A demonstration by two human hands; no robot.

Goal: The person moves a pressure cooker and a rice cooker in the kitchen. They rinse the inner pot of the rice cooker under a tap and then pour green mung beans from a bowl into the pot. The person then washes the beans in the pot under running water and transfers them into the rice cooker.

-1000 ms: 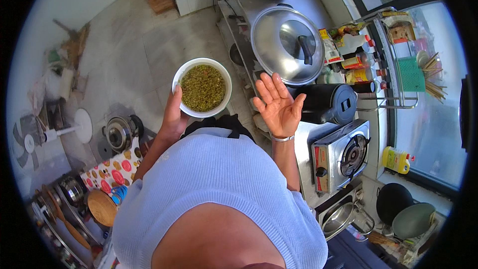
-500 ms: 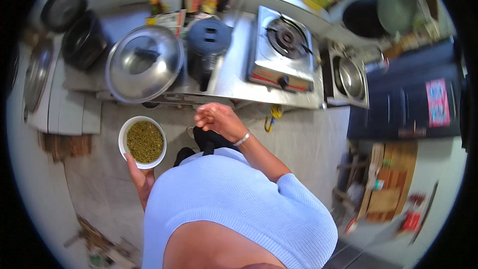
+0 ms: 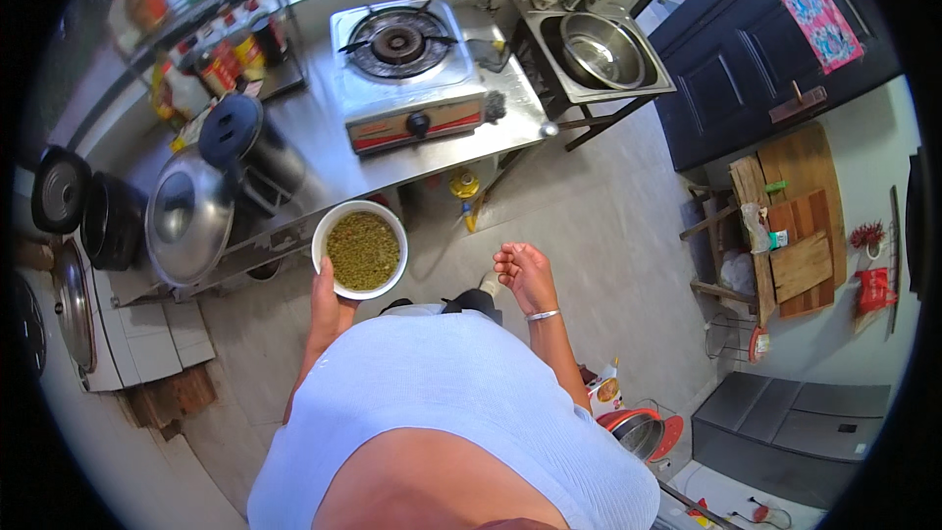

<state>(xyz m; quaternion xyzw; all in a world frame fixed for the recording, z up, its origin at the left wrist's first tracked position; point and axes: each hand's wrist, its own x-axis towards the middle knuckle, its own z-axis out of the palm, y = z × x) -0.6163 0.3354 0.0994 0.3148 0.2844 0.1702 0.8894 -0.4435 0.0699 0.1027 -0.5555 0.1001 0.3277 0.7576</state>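
Note:
A white bowl (image 3: 318, 238) of small green beans that look like mung beans (image 3: 363, 251) is held level in front of the counter. My left hand (image 3: 332, 302) grips it from below and the near side, with the thumb up against the rim. Most of those fingers are hidden under the bowl. Off to the right of it, my right hand (image 3: 527, 277) hangs in the air over the floor, loosely curled with nothing in it. A silver bracelet (image 3: 543, 314) circles that wrist.
Ahead runs a metal counter (image 3: 383, 172) with a gas stove (image 3: 410, 79), a dark-lidded pot (image 3: 250, 147) and a wide lidded pan (image 3: 191, 216). A sink (image 3: 599, 49) stands at the far right, beside a dark door (image 3: 731, 74). Wooden boards (image 3: 805, 226) lean along the right wall.
My view and body have turned to the right. The bowl, still in my left hand, has come along toward the stove side. My right hand has moved farther from the bowl and the counter.

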